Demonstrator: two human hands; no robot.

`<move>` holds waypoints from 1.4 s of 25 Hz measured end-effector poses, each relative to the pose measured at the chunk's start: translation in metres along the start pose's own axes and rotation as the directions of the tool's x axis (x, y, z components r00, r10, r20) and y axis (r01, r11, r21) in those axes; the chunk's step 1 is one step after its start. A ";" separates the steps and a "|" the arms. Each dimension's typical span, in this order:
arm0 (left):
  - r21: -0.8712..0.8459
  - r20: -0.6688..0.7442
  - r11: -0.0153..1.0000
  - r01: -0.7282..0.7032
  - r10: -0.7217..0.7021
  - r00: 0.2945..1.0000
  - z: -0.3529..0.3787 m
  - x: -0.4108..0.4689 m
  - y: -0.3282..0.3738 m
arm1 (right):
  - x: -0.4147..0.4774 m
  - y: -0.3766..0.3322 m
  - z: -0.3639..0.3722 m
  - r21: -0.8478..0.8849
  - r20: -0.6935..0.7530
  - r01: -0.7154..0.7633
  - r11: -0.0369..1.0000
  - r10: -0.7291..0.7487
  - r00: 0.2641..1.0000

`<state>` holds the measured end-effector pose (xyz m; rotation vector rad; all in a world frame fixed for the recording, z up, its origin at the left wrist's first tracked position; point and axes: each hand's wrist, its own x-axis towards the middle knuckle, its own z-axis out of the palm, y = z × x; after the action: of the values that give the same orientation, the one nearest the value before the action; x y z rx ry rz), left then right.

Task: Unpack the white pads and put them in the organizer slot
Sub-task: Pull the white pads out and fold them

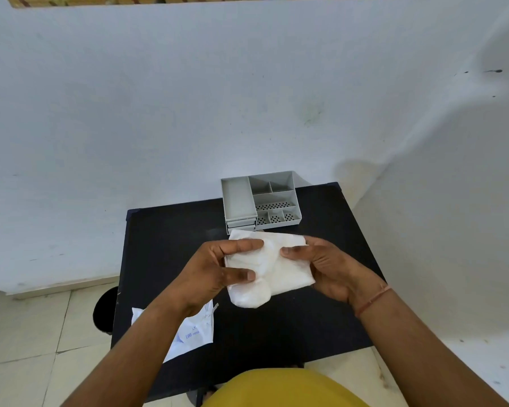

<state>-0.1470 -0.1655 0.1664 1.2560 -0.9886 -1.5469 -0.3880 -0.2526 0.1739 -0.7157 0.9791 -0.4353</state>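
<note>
White pads, pinched between left hand and right hand, both grips closed; the organizer lies at twelve o'clock, its long slot leftmost.

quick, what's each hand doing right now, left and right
Left hand: closed on the left side of the white pads, thumb on top.
Right hand: closed on their right side, above the black table.
</note>
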 end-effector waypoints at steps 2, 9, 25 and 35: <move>0.067 0.008 0.998 0.002 -0.003 1.000 -0.001 0.001 0.000 | -0.001 0.007 -0.001 -0.067 0.072 -0.036 0.997 0.041 0.997; 0.076 0.019 0.997 0.009 -0.010 1.000 -0.007 0.011 0.005 | 0.003 0.003 0.002 -0.331 0.081 0.070 0.941 -0.046 0.996; -0.034 -0.064 0.980 0.194 -0.196 0.979 -0.017 0.019 0.008 | 0.010 0.007 0.024 -0.171 -0.003 0.224 0.960 -0.228 0.974; 0.217 0.020 0.955 0.201 -0.210 0.977 -0.020 0.023 0.020 | -0.002 0.011 0.021 -0.383 0.166 0.086 0.920 -0.023 0.986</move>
<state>-0.1262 -0.1943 0.1759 1.5216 -1.1040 -1.6657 -0.3707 -0.2364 0.1755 -1.1235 0.9041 -0.2263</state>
